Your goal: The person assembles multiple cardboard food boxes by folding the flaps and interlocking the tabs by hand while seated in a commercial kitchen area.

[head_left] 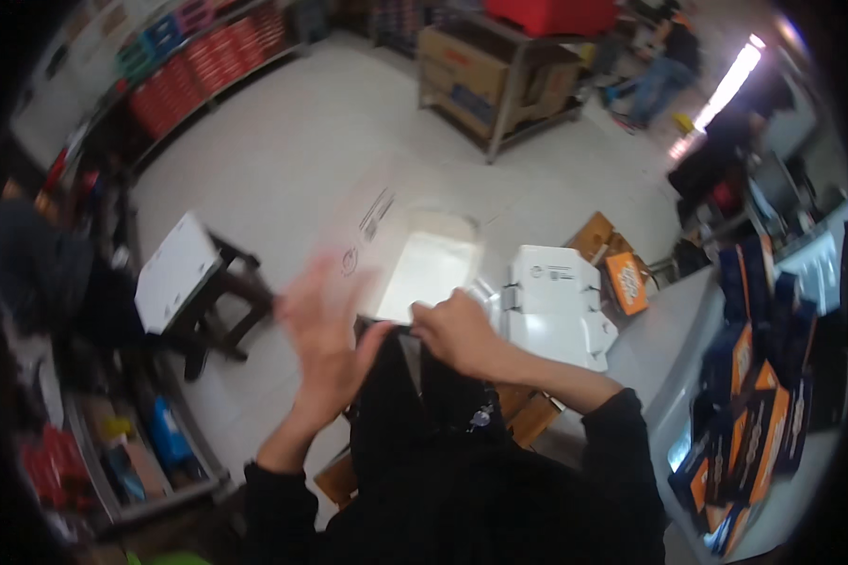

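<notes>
A clear plastic bag (372,240) with small dark printed marks stretches away from me above my lap, blurred by movement. Its near end has a dark edge, where my right hand (457,330) is closed in a pinch. My left hand (328,339) is smeared, but its fingers look spread and raised beside the bag, with the thumb at the same near edge. A bright whitish area (429,264) shows at the bag; whether it is inside or behind the plastic I cannot tell. To the right of my right hand lies a white plastic case (554,306) with dark latches.
On the right, a grey table (645,363) carries stacked dark-blue and orange boxes (758,433). An orange box (626,282) lies past the white case. A white-topped stool (181,273) stands left, near a seated person (42,273). Cartons (462,80) sit in a rack ahead.
</notes>
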{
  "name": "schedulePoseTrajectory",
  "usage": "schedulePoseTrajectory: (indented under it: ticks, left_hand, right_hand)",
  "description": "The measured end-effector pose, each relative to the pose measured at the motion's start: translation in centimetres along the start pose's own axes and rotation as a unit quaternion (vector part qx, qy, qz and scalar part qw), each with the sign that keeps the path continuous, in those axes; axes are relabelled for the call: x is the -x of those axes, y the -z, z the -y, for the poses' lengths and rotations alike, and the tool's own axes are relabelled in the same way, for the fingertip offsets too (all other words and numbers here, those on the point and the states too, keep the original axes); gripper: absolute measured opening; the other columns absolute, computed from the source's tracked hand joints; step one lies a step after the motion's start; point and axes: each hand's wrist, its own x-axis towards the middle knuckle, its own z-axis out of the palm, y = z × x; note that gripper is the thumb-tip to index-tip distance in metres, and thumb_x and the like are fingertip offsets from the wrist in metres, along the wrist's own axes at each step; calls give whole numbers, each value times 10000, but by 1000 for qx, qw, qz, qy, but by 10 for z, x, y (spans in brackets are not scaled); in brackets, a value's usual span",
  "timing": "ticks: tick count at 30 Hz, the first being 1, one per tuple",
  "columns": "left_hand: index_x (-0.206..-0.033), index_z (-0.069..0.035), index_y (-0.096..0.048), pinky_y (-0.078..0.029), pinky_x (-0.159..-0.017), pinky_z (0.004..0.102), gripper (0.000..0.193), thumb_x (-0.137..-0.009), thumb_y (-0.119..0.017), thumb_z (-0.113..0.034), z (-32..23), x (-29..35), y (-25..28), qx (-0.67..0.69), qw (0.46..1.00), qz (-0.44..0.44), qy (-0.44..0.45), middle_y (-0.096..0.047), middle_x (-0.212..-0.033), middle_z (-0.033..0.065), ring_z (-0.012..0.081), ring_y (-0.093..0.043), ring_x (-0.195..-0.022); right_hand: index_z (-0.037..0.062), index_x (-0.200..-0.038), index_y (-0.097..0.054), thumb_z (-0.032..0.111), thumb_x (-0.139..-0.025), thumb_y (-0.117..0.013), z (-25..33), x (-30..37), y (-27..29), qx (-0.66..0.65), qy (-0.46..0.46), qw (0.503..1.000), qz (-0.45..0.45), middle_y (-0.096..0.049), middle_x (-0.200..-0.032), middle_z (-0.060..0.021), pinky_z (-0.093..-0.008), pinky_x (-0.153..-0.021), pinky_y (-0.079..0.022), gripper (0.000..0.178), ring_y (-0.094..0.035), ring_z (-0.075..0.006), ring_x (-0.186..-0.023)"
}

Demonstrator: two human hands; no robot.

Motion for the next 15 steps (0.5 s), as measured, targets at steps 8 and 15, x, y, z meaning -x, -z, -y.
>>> schedulePoseTrajectory:
  ticks: [8, 15]
  left_hand:
    - [-1099, 51, -482, -365, -870, 265, 269, -882, -404, -88, 61, 51, -77, 482, 799, -31, 359, -535, -1063, 104, 153, -504, -967]
    - [-1056, -13, -476, -369, -816, 264, 222, -838, -451, -50, 55, 55, -118, 675, 625, -97, 381, -508, -993, 62, 139, -484, -884]
  right_hand:
    - [115, -963, -582, 419, -715, -636, 17, 13, -16, 12, 24, 992, -124, -533, -1068, -130, -453, -891, -303, 395, -462, -230, -1066]
    - [72, -1048, -516, 186, -703, -628, -107, 4, -47, -332, -58, 924, -183, -544, -1032, -112, -346, -850, -381, 380, -504, -265, -956]
